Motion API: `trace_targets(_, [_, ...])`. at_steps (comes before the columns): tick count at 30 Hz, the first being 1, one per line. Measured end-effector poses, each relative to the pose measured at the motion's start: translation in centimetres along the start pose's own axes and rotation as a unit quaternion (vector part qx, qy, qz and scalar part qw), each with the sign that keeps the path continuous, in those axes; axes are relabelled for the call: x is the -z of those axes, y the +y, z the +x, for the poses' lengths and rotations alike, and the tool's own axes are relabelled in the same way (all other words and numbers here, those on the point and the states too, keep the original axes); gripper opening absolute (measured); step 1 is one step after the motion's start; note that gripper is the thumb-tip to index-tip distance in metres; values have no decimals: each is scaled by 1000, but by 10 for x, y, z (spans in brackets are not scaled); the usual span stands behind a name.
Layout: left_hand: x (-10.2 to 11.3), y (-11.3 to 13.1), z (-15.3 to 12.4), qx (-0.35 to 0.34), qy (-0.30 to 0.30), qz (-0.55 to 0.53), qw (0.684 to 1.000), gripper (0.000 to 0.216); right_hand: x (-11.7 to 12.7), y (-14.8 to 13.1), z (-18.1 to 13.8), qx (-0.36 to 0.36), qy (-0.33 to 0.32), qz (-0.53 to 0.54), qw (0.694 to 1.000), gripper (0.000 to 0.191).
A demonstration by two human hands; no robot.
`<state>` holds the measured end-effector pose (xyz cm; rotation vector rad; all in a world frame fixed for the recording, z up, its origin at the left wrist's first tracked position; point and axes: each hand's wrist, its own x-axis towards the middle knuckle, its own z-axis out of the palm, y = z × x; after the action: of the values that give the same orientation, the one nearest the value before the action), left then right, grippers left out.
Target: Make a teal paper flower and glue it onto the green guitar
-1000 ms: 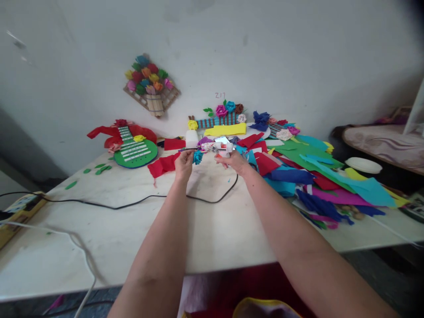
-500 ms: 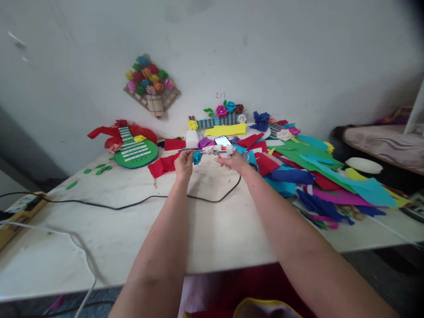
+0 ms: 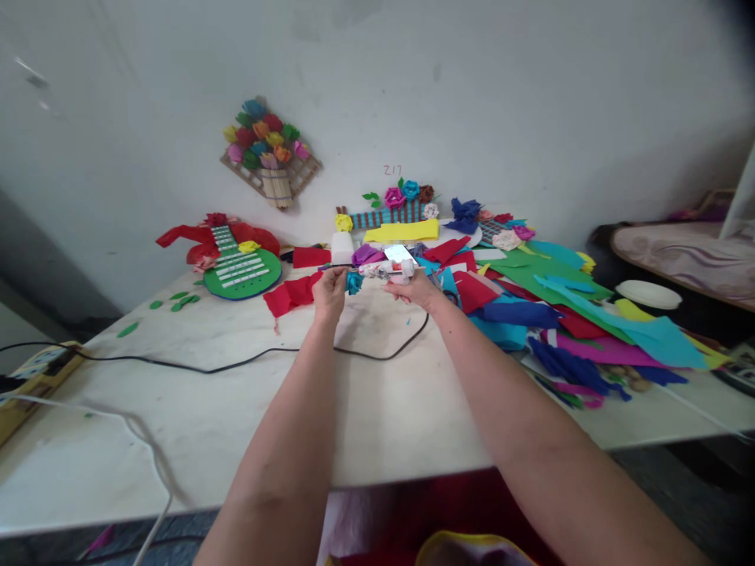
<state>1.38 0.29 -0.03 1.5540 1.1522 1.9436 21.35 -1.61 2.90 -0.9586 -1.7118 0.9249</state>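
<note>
Pinched in the fingers of my left hand [image 3: 330, 292] is a small teal crepe-paper flower [image 3: 354, 283], over the middle of the table. My right hand [image 3: 418, 289] is wrapped round a white glue gun [image 3: 389, 270], whose front end points left toward the flower. From the gun a black cord [image 3: 386, 358] loops down and runs left along the table. Nozzle and petals are close together; whether they touch I cannot tell. Behind my hands lies a phone [image 3: 399, 254] with a lit screen.
Coloured paper sheets [image 3: 531, 283] pile up on the right. A green and red guitar-shaped craft [image 3: 241, 273] lies at left, near loose green paper leaves [image 3: 180, 297]. A power strip [image 3: 41, 377] and white cable [image 3: 138, 432] are at the left edge. Red crepe paper [image 3: 292, 295] lies beside my left hand.
The flower in my left hand has turned slightly and shifted a little to the right. My right hand and the glue gun stay nearly in place.
</note>
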Motion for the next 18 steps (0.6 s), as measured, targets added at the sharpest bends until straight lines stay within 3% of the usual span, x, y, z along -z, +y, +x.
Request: trace_targets(18, [0, -6, 2, -16, 17, 0, 1000, 22, 2, 6, 1, -17, -9, -43, 999, 25])
